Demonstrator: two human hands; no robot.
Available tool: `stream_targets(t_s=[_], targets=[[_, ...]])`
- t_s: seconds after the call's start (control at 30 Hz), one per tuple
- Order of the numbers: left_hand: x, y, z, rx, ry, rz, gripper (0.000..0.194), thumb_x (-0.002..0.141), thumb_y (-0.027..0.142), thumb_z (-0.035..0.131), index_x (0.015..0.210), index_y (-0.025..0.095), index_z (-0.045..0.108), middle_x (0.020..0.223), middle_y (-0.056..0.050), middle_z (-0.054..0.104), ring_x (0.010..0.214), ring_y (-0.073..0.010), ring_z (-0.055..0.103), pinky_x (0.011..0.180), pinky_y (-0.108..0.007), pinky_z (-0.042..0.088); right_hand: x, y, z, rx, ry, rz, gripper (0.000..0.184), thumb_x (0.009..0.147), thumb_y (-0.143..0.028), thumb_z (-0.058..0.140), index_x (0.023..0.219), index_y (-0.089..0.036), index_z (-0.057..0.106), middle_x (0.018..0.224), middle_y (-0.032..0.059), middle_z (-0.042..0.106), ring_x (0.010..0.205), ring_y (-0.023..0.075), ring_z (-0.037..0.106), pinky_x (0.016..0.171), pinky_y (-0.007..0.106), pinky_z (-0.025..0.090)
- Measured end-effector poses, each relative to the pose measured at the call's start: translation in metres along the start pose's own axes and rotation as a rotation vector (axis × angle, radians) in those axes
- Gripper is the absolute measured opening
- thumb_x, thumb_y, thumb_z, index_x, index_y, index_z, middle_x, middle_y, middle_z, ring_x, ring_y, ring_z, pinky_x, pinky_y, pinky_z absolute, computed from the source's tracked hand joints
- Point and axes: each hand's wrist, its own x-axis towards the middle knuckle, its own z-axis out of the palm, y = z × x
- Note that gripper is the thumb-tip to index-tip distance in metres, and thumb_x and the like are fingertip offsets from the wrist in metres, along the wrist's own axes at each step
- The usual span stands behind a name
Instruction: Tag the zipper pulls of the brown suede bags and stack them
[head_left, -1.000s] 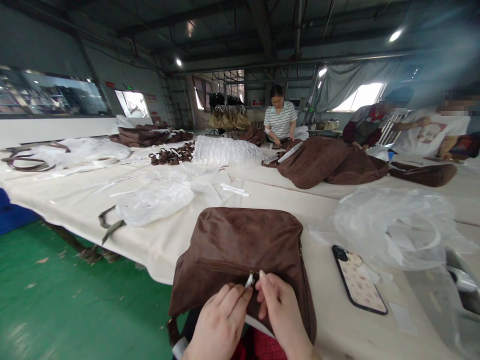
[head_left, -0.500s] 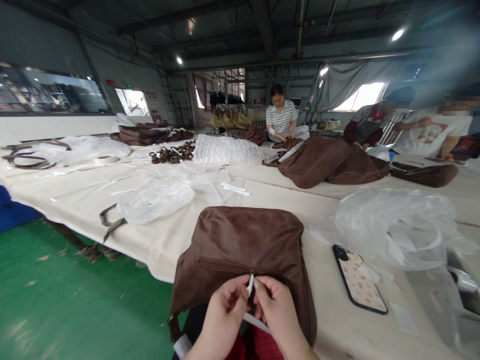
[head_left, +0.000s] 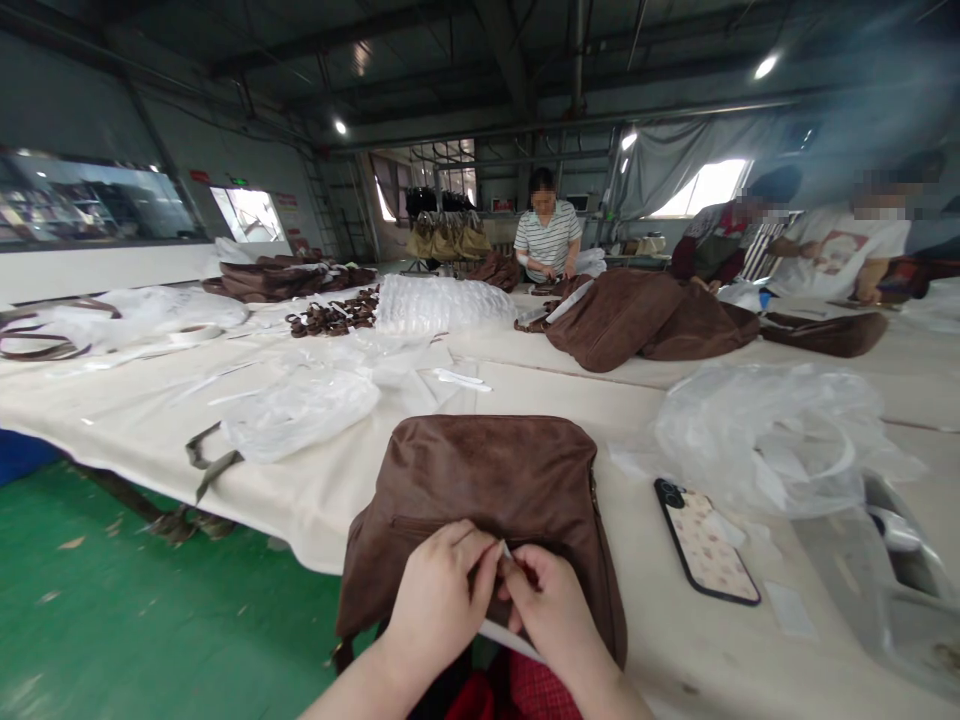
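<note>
A brown leather-look bag point(head_left: 487, 465) lies at the table's front edge, its lower part over my lap. A zipper slit runs across its face. My left hand point(head_left: 444, 582) is closed in a pinch over that slit and hides the zipper pull. Close against it, my right hand point(head_left: 547, 600) pinches too, fingertips almost meeting the left's. A thin white strip point(head_left: 511, 638) shows below the hands, and a small white tip sticks up between the fingertips. Whether both belong to one piece is hidden.
A phone in a patterned case point(head_left: 709, 545) lies to the right, near crumpled clear plastic point(head_left: 772, 440). More brown bags point(head_left: 652, 320) are piled farther back. Bubble wrap point(head_left: 450, 305) and a heap of brown straps point(head_left: 334, 312) lie mid-table. Several co-workers stand beyond.
My left hand has turned over and forward, its back now covering the zipper pull and most of the white strip between the fingers. The view has shifted slightly.
</note>
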Motion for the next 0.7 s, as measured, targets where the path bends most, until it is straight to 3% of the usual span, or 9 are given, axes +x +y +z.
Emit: stream_targets(t_s=[0.1, 0.2, 0.4, 0.53, 0.7], targets=[[0.031, 0.001, -0.006, 0.206, -0.083, 0.143, 0.008, 0.086, 0.025, 0.058, 0.085, 0.019, 0.064, 0.087, -0.005, 0.063, 0.084, -0.0204, 0.06, 0.079, -0.033, 0.049, 0.001, 0.002, -0.008, -0.382, 0.158, -0.145, 0.029, 0.092, -0.034, 0.047, 0.073, -0.019, 0.063, 0.069, 0.0039, 0.067, 0.06, 0.0165, 0.063, 0.056, 0.024, 0.041], [0.057, 0.008, -0.007, 0.424, -0.231, 0.308, 0.007, 0.083, 0.024, 0.063, 0.082, 0.017, 0.063, 0.088, -0.007, 0.063, 0.085, -0.023, 0.06, 0.075, -0.034, 0.051, 0.002, 0.008, -0.019, -0.67, 0.258, -0.239, 0.025, 0.092, -0.032, 0.052, 0.073, -0.02, 0.063, 0.073, 0.0051, 0.068, 0.068, 0.0194, 0.065, 0.062, 0.026, 0.04], [0.068, 0.013, 0.009, 0.656, -0.346, 0.52, 0.01, 0.081, 0.009, 0.053, 0.085, 0.013, 0.061, 0.086, -0.011, 0.062, 0.078, -0.0254, 0.06, 0.063, -0.035, 0.051, 0.013, 0.021, -0.03, -0.691, 0.277, -0.362, 0.015, 0.09, -0.013, 0.052, 0.082, -0.021, 0.063, 0.08, 0.0027, 0.068, 0.07, 0.018, 0.066, 0.063, 0.027, 0.042], [0.065, 0.004, 0.016, 0.492, -0.293, 0.467, 0.008, 0.081, 0.013, 0.053, 0.082, 0.016, 0.06, 0.083, -0.006, 0.061, 0.078, -0.0217, 0.059, 0.073, -0.034, 0.051, 0.021, 0.023, -0.027, -0.735, 0.382, -0.277, 0.019, 0.093, -0.024, 0.052, 0.077, -0.019, 0.062, 0.073, 0.0047, 0.069, 0.065, 0.0182, 0.065, 0.059, 0.026, 0.04], [0.065, 0.0, 0.014, 0.315, -0.234, 0.363, 0.008, 0.077, 0.014, 0.056, 0.083, 0.019, 0.056, 0.087, -0.003, 0.059, 0.082, -0.0195, 0.057, 0.077, -0.031, 0.049, 0.027, 0.02, -0.027, -0.848, 0.388, -0.159, 0.024, 0.094, -0.026, 0.051, 0.074, -0.017, 0.06, 0.07, 0.0075, 0.068, 0.062, 0.0201, 0.065, 0.054, 0.028, 0.035]])
